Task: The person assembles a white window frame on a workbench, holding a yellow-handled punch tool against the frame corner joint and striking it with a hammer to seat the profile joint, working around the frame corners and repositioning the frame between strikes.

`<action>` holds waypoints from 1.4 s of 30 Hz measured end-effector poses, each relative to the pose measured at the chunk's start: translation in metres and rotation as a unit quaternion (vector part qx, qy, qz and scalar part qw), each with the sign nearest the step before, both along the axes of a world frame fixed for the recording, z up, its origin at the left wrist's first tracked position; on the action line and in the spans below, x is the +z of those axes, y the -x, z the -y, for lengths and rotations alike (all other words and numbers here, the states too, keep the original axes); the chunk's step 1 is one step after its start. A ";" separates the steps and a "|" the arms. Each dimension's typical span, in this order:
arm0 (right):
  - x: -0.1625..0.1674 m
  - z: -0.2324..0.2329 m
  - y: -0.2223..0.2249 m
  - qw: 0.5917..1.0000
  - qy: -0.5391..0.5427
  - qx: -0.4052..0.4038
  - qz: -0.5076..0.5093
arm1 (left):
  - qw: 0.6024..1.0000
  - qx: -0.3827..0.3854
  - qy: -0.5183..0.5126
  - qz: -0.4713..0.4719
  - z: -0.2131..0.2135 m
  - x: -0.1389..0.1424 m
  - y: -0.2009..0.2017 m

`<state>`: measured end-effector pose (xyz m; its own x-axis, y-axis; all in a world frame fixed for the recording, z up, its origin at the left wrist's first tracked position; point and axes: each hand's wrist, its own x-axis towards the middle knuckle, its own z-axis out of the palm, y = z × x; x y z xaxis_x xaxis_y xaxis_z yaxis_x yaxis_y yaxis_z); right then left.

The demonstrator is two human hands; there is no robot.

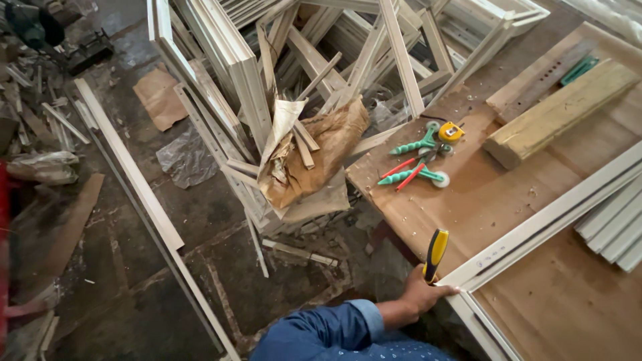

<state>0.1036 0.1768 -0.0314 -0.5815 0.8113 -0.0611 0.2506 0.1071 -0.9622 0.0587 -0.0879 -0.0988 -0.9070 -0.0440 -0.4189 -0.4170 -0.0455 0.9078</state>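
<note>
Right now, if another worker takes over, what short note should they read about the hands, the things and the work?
Right hand: shut on a yellow-and-black tool handle, resting at the corner of the white frame.
Left hand: not in view.
Things: frame lies on the wooden bench; green-handled tools and a yellow tape measure lie farther along it, untouched.
Done: two white profiles meet at the corner.
Left: the joint is hidden by the hand, so check it.
</note>
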 end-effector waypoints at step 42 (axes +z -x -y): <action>0.057 0.004 -0.228 0.971 0.134 -0.109 -0.167 | 0.960 -0.075 -0.197 0.182 0.112 0.105 -0.002</action>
<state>0.3315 0.1724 0.0254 -0.4211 0.8984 -0.1247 -0.0917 -0.1790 -0.9796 0.0606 -0.1997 0.0062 -0.6808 0.3027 -0.6670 -0.7324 -0.2709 0.6246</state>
